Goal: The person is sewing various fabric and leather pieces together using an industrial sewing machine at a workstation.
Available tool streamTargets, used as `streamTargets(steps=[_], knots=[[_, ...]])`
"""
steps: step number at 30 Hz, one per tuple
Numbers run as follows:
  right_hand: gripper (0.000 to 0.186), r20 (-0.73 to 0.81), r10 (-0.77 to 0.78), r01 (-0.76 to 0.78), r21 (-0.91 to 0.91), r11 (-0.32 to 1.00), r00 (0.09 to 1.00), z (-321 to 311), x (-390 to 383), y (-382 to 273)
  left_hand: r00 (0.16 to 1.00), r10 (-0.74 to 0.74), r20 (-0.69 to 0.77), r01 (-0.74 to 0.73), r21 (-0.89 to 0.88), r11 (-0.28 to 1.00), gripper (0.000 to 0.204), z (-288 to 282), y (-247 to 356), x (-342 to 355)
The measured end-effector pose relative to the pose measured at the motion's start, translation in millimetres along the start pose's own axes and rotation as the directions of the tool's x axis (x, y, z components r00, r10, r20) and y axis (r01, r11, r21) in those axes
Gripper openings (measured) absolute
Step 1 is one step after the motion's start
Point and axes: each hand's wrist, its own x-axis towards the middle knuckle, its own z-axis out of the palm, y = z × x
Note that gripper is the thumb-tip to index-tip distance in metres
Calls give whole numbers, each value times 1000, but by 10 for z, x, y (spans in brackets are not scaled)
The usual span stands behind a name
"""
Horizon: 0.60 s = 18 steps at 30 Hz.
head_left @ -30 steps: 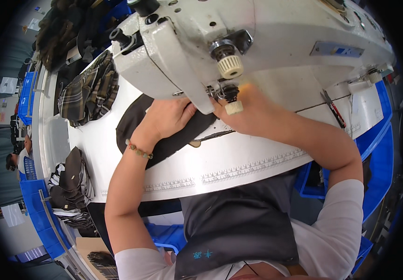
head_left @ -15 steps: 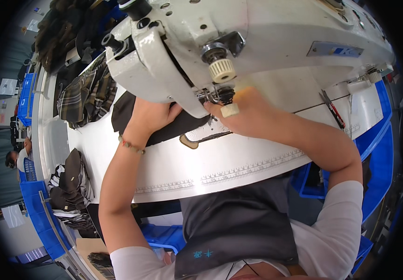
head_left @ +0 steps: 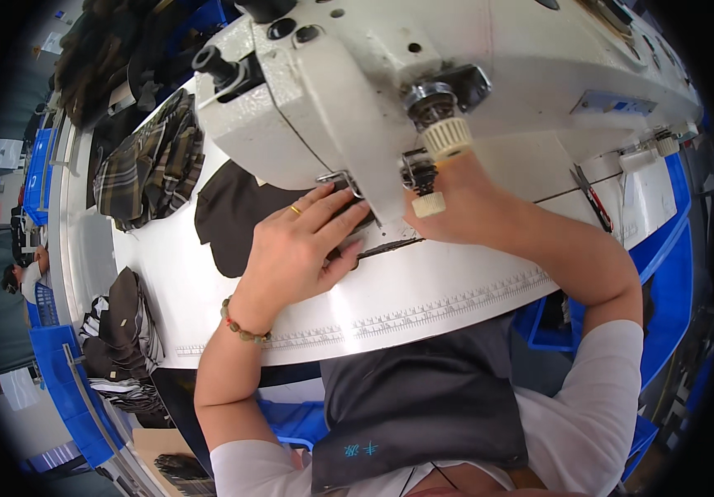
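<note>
Position of work: the dark fabric piece [head_left: 237, 215] lay on the white table [head_left: 179, 282], at the left side of the sewing machine [head_left: 332, 108]. Its left part was spread out on the tabletop; its right part ran beneath my left fingers toward the stitching area, where the machine head and my hand covered it.

Left hand: my left hand [head_left: 295, 248] was palm down, fingers extended and slightly fanned, thumb set apart from them. The fingertips rested on the fabric beside the metal wire guard [head_left: 340, 180]; they were not clamped on anything.

Right hand: my right hand [head_left: 460, 199] was behind the cream tension dial [head_left: 429, 205]. Its fingers were hidden; I could not tell whether they were apart, together or gripping the fabric.

Progress: I judged the piece to be partway through. Placement at the machine was done. No completed seam could be confirmed, and stitching along the covered edge appeared to be outstanding. The red-handled snips [head_left: 593, 199] lay on the table to the right, apart from both hands. Plaid pieces [head_left: 146, 166] and a stack of dark pieces [head_left: 123, 323] lay to the left; whether these were finished could not be determined.
</note>
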Motion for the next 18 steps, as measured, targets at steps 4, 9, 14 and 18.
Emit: streamTargets(steps=[4,9,14,18], knots=[[6,87,-121,116,57,992,989,108,-80,85,996,85,-6,-85,-40,996,27,-12,-16,25],[11,261,-219,239,-45,970,940,25,-101,-41,997,60,45,-54,-133,990,25,7,-87,4],[7,268,-142,157,-32,987,953,-49,-52,-193,997,74,6,-73,-113,991,23,33,-199,-5],[6,238,-179,184,1,983,955,14,-72,-122,999,37,21,-34,-99,995,23,46,-216,2]])
